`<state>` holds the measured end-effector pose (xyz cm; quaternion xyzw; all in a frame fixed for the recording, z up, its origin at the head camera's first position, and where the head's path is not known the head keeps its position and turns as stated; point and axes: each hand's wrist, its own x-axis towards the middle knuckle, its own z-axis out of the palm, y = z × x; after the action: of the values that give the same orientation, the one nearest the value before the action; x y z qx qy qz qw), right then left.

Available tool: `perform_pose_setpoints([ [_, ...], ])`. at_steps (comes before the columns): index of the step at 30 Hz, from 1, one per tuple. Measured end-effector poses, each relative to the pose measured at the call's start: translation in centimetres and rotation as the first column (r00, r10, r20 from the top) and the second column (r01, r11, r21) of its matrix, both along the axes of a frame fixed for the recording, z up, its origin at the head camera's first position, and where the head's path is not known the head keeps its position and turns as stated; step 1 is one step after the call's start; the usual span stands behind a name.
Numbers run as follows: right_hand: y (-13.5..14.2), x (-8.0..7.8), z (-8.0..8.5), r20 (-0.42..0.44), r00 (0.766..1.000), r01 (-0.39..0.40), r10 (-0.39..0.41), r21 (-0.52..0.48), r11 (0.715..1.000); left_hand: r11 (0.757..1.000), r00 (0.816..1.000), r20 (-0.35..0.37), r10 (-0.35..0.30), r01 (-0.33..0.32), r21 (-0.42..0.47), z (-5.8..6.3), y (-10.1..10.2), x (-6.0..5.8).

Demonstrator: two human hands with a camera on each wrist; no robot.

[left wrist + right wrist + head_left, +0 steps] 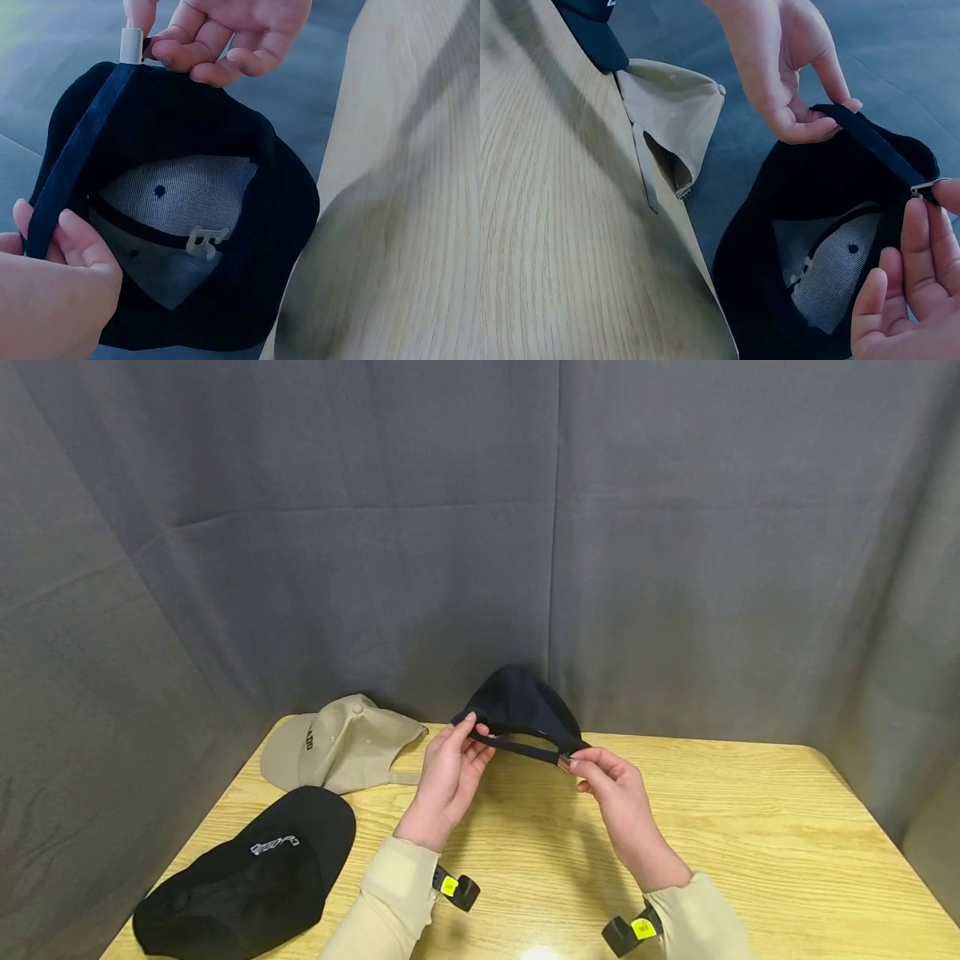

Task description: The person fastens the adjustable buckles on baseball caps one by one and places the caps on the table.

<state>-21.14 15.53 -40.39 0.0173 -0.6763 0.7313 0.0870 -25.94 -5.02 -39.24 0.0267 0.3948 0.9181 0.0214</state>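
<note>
A dark navy cap (521, 697) is held up at the back of the table, its inside facing me in both wrist views. My left hand (448, 781) pinches one end of the cap's back strap (79, 146) between thumb and fingers. At the strap's other end, my right hand (624, 810) grips the metal buckle (928, 185) with thumb and fingertips. The strap is stretched straight between the two hands. Inside the cap, pale mesh lining (180, 191) shows, along with the back of some stitching.
To the left, a beige cap (375, 743) lies near the table's back edge, its strap loose. Nearer me is a black cap (247, 893) with white lettering. The wooden table (750, 843) extends to the right. Grey curtains (675, 568) hang behind and on both sides.
</note>
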Motion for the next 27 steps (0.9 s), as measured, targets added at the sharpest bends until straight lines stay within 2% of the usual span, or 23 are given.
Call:
perform_pose_setpoints([
  [5,0.12,-0.08,-0.29,-0.024,1.0,-0.015,0.015,-0.017,1.0,1.0,1.0,-0.003,-0.009,0.009,-0.019,-0.11,-0.28,-0.07],
  [16,0.16,-0.39,-0.36,-0.101,0.994,0.036,-0.043,-0.077,0.996,1.0,1.0,0.011,0.002,-0.002,-0.001,-0.01,-0.1,0.14],
  [27,0.41,-0.21,-0.32,-0.139,0.988,0.062,-0.066,-0.03,0.998,1.0,1.0,0.007,0.012,-0.012,0.009,-0.21,0.07,0.21],
])
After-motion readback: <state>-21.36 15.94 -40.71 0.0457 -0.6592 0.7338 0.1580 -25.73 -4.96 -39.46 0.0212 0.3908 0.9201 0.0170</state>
